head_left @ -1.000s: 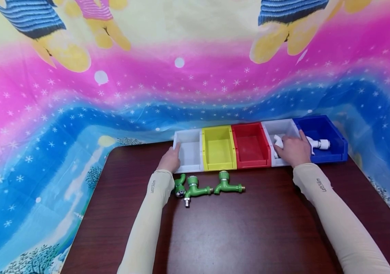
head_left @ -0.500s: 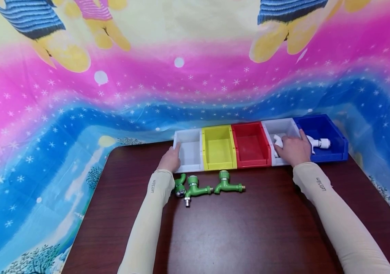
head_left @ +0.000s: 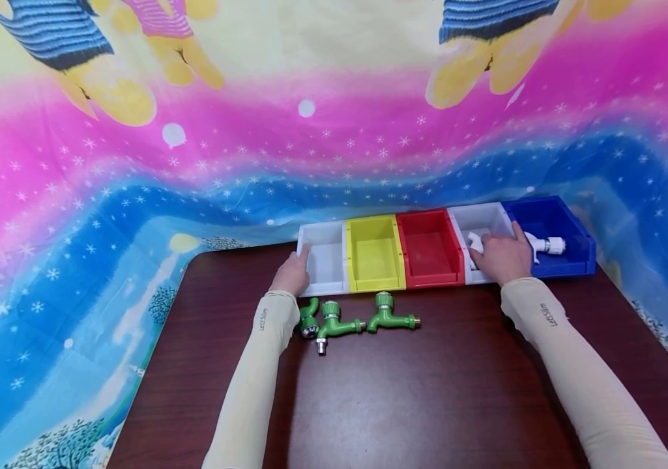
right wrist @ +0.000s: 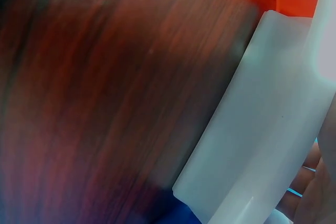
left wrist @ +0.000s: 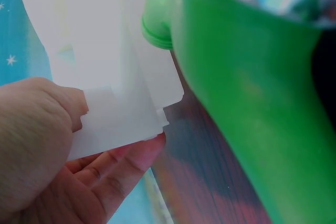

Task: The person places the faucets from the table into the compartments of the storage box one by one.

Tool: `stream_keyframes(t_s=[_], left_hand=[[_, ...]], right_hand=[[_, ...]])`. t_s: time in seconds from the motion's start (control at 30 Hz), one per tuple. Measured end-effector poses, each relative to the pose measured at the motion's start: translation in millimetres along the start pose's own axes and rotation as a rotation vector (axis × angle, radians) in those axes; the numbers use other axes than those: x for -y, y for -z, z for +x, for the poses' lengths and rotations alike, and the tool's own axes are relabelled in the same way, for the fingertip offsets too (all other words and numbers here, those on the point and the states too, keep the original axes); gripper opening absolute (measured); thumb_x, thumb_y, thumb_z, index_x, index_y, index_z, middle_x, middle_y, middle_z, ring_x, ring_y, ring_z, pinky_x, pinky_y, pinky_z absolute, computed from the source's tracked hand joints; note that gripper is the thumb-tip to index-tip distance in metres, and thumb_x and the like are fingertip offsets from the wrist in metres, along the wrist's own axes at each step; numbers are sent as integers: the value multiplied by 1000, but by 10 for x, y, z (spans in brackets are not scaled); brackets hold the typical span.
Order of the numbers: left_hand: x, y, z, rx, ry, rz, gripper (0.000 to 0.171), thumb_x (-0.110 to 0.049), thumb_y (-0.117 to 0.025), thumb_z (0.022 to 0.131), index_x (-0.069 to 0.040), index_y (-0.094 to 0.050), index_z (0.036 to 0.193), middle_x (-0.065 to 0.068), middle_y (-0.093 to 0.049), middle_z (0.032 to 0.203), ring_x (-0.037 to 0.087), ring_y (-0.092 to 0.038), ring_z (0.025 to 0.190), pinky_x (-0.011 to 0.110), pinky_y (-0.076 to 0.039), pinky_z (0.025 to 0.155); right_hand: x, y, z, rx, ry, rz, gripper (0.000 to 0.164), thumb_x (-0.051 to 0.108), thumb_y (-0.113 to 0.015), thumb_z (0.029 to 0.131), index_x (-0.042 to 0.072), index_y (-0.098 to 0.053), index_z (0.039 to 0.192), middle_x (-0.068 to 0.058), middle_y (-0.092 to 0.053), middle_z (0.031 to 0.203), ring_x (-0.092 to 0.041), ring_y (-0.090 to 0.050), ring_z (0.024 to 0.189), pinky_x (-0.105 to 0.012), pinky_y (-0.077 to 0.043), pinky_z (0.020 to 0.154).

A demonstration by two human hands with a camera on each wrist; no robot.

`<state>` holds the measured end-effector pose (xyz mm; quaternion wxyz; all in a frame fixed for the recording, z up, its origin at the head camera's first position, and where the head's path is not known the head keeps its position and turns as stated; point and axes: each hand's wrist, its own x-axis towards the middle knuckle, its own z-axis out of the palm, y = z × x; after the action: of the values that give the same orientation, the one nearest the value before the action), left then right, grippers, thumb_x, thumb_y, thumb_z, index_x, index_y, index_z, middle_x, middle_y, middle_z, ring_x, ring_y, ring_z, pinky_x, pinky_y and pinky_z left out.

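Cream sleeves point(head_left: 248, 378) reach from the near side over a dark brown table point(head_left: 404, 391). Beyond the near stretch of wood lie three green taps: a middle tap point(head_left: 339, 327) with a metal spout end, a right tap point(head_left: 391, 319) slightly apart from it, and a left tap point(head_left: 308, 320) partly hidden by the left sleeve.

Just past the taps, five bins stand side by side. The left hand point(head_left: 290, 275) is clamped on the left white bin point(head_left: 326, 260), thumb on one side of its wall and fingers on the other. Next to the right come a yellow bin point(head_left: 373, 259) and a red bin point(head_left: 430, 254).

The right hand point(head_left: 504, 260) reaches over the right white bin point(head_left: 484, 218), index finger stretched along its right wall; whether it grips anything cannot be told. Beside its thumb a white piece point(head_left: 474, 241) shows inside. At the right end, a white tap point(head_left: 552, 246) rests in the blue bin point(head_left: 582, 264).

Behind everything hangs a printed cloth point(head_left: 287, 124) in pink and blue.
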<state>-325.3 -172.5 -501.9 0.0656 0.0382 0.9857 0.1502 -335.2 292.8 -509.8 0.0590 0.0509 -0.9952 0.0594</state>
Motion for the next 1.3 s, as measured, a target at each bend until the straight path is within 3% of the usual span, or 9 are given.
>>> stream_keyframes(t_s=[0.17, 0.4, 0.73, 1.03, 1.3], left_hand=[[-4, 11, -18, 1, -5, -6, 72, -1, -49, 103, -14, -19, 167, 33, -43, 152, 43, -62, 118, 51, -53, 100], [-6, 37, -33, 7, -11, 13, 70, -2, -49, 104, -12, -20, 167, 33, -39, 155, 44, -58, 126, 52, -50, 105], [-9, 26, -12, 7, -5, 8, 71, -2, -50, 103, -13, -19, 167, 32, -44, 150, 41, -61, 117, 50, -53, 99], [5, 17, -15, -6, -14, 6, 71, -2, -51, 103, -13, -22, 166, 33, -42, 154, 44, -58, 126, 52, -50, 105], [-8, 23, 0, 10, -13, 14, 71, -1, -48, 103, -14, -19, 167, 33, -44, 150, 42, -61, 117, 51, -53, 98]], right_hand=[[-9, -19, 15, 7, 5, -11, 45, 39, -63, 99, -5, -70, 108, -16, -69, 76, -47, -67, 101, -63, -5, 126], [5, -20, 13, 22, 6, -15, 45, 40, -60, 100, -4, -70, 105, -15, -68, 75, -46, -67, 100, -63, -3, 126], [-7, -42, 24, 54, 6, -61, 45, 39, -56, 102, -3, -70, 105, -16, -70, 81, -46, -67, 106, -63, 0, 126], [-1, -45, 27, 57, 34, -83, 44, 38, -52, 103, -3, -70, 102, -18, -71, 85, -46, -65, 109, -65, 0, 125], [-2, -5, 14, 119, 36, -103, 44, 39, -51, 104, 0, -72, 106, -15, -71, 85, -47, -64, 112, -67, 6, 124]])
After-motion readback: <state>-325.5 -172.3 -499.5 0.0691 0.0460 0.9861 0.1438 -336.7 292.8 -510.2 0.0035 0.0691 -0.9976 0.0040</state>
